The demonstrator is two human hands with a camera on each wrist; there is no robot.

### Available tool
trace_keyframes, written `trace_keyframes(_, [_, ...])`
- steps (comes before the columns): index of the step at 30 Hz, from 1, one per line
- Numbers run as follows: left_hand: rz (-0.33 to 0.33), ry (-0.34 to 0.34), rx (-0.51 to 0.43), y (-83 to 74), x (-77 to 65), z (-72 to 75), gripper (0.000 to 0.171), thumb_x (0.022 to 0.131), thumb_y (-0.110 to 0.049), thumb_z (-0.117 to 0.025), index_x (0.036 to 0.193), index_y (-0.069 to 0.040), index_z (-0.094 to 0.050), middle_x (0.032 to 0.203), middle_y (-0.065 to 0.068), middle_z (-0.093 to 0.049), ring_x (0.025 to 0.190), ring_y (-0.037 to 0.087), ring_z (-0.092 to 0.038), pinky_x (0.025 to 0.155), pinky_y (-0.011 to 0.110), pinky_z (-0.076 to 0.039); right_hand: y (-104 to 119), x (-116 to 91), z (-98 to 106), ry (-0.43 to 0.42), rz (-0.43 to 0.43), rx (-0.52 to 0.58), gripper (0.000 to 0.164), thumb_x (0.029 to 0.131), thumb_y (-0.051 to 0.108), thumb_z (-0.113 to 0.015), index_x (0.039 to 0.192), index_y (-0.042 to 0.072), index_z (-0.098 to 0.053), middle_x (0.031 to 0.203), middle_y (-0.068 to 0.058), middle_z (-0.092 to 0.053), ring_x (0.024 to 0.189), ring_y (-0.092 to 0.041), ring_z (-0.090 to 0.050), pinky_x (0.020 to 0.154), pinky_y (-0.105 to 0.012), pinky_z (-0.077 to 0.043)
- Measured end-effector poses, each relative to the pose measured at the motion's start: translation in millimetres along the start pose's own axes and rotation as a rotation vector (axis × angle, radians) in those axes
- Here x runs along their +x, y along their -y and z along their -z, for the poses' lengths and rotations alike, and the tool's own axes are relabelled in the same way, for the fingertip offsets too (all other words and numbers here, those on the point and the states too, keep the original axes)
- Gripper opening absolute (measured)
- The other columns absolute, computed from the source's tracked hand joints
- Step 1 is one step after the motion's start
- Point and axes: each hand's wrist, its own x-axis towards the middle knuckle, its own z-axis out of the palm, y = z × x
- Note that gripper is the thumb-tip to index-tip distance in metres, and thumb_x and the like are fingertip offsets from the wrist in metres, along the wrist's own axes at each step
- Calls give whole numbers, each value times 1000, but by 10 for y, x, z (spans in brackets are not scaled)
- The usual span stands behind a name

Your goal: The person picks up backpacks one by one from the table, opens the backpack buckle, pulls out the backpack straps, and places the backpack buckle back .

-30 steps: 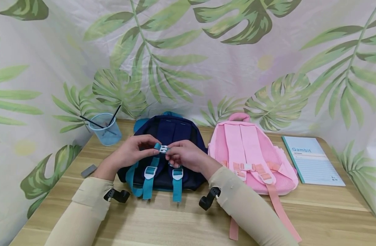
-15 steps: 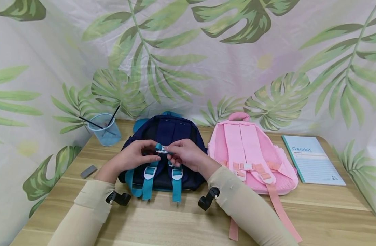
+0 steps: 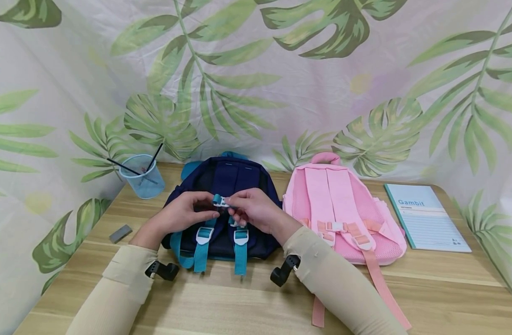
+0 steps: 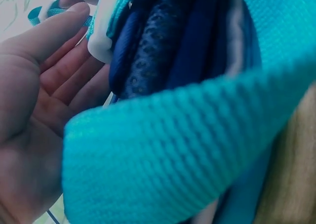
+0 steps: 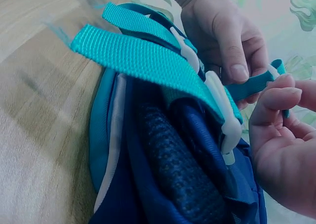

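Woodgrain tabletop [image 3: 214, 302]; left grip [image 3: 186, 211] parted near ribbed strap [image 5: 251, 87], right grip [image 3: 254, 209] pinched on buckle [image 3: 222, 203]

On the counter [image 3: 222, 302], left to right: cup [image 3: 149, 188] with pencils [image 3: 156, 156] in it, block [image 3: 120, 233] before it; left pack [image 3: 224, 177]; right pack [image 3: 341, 200]; notebook [image 3: 429, 221]. The buckle [image 3: 220, 201] seems just above the left pack.

On the wooden table [image 3: 222, 302], a pink backpack [image 3: 330, 193] with two salmon straps [image 3: 383, 288] trailing downward over the wood; to its right, a notebook [image 3: 427, 218] marked "Gambit". At left, a blue cup [image 3: 147, 187] with two dark sticks [image 3: 123, 166], a small grey block [image 3: 120, 233] nearer. Behind, leaf-print cloth [image 3: 239, 93].
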Motion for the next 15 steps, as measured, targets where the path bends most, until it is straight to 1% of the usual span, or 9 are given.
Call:
trace_keyframes(4, [2,7,-1,8,-4,-15,22,102,-13,-76,123,-7,-75,118,9,-80,109,19,-76,92,22,-59,24,-15,-5,-1,16,18,23,113,15,-57,116,-5,-69,77,0,-62,59,-8,-51,53,-18,-44])
trace_keyframes(7, [-4,3,21,21,-4,-22,21,102,-14,-76,122,-8,-76,118,8,-80,109,19,-76,93,22,-59,42,-23,-7,-5,26,35,20,113,14,-57,112,-1,-70,76,0,-61,60,-8,-51,53,-18,-43])
trace_keyframes(10, [-7,1,39,31,0,-27,19,102,-15,-77,120,-10,-77,116,6,-80,108,18,-76,93,22,-59,66,-31,-8,-3,29,53,21,113,14,-55,112,-2,-68,76,0,-61,61,-9,-51,53,-19,-43])
trace_keyframes(15, [-1,3,52,36,6,-40,18,102,-16,-77,119,-11,-77,115,5,-80,107,17,-75,93,22,-58,116,-51,-5,-3,34,72,20,114,14,-54,110,-1,-67,76,1,-61,61,-9,-51,54,-18,-43])
